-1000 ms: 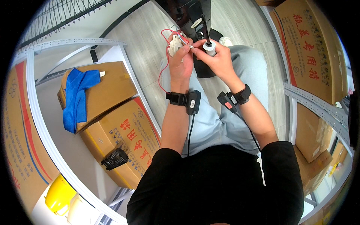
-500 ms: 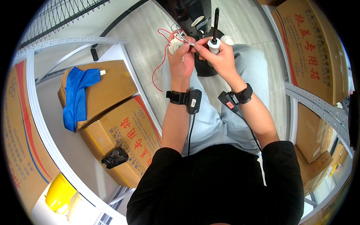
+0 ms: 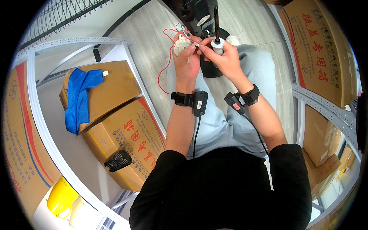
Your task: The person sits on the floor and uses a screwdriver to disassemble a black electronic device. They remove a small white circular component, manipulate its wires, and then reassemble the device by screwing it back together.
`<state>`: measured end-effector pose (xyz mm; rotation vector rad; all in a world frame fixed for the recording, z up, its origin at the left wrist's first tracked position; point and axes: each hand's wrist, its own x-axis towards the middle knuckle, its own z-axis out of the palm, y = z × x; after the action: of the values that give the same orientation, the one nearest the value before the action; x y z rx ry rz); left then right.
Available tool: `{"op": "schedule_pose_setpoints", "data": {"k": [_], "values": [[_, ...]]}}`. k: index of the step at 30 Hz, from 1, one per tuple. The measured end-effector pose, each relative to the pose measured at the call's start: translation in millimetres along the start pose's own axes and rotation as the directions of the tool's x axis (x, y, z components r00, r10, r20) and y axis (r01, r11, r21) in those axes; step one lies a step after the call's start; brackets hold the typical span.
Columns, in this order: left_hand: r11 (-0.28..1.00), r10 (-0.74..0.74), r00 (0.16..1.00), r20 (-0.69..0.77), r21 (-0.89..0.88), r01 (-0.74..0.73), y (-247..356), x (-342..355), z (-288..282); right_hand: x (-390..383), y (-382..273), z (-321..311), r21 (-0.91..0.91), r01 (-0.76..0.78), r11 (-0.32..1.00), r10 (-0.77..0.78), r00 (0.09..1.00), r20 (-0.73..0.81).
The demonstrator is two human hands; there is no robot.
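Note:
My left hand (image 3: pixel 186 65) is closed around a round white plastic fitting (image 3: pixel 178 46) with its thumb across the front. A red wire (image 3: pixel 165 69) hangs from the fitting in a curve to the left, and another red length loops over its top toward my fingertips. A short bluish wire (image 3: pixel 183 30) shows behind it. My right hand (image 3: pixel 229 61) grips a screwdriver (image 3: pixel 217 45) with a white handle, its dark shaft pointing up and away. Right thumb and forefinger also pinch a small pale piece (image 3: pixel 196 45) at the left fingertips; its kind is unclear.
Cardboard boxes (image 3: pixel 115 80) stand on a white shelf at my left, topped by a blue cloth (image 3: pixel 79 97) and a small black packet (image 3: pixel 118 161). More boxes (image 3: pixel 312 50) fill the right rack. A black stand (image 3: pixel 195 13) rises ahead beyond my knees.
The upper red wire now crosses over the fitting toward the pinched fingertips. The screwdriver shaft has swung slightly left. Both hands keep nearly the same place and hold.

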<state>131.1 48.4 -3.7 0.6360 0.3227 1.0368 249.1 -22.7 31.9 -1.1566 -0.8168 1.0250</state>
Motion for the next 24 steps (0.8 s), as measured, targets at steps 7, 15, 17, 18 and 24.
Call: {"op": "schedule_pose_setpoints", "data": {"k": [7, 15, 17, 18, 24], "values": [[0.998, 0.003, 1.0, -0.019, -0.063, -0.004, -1.8, 2.2, 3.4, 0.4, 8.4, -0.5, -0.057, 0.035, 0.998, -0.036, 0.999, -0.012], [0.998, 0.004, 1.0, -0.009, -0.057, -0.004, -2.1, 1.6, 4.6, 1.2, 16.2, 1.9, -0.21, 0.102, 0.972, -0.122, 0.989, -0.083], [0.993, -0.023, 1.0, 0.002, -0.112, 0.023, -1.1, 0.9, 5.9, 2.2, 20.0, -0.2, -0.212, 0.101, 0.972, -0.122, 0.988, -0.091], [0.993, -0.024, 1.0, -0.001, -0.115, 0.023, -1.2, 0.9, 5.1, 2.6, 21.3, -0.9, -0.213, 0.1, 0.972, -0.122, 0.988, -0.095], [0.996, 0.003, 1.0, -0.008, -0.088, -0.004, -2.8, 1.0, 2.1, 1.1, 15.8, 0.2, -0.214, 0.104, 0.971, -0.123, 0.989, -0.079]]}}
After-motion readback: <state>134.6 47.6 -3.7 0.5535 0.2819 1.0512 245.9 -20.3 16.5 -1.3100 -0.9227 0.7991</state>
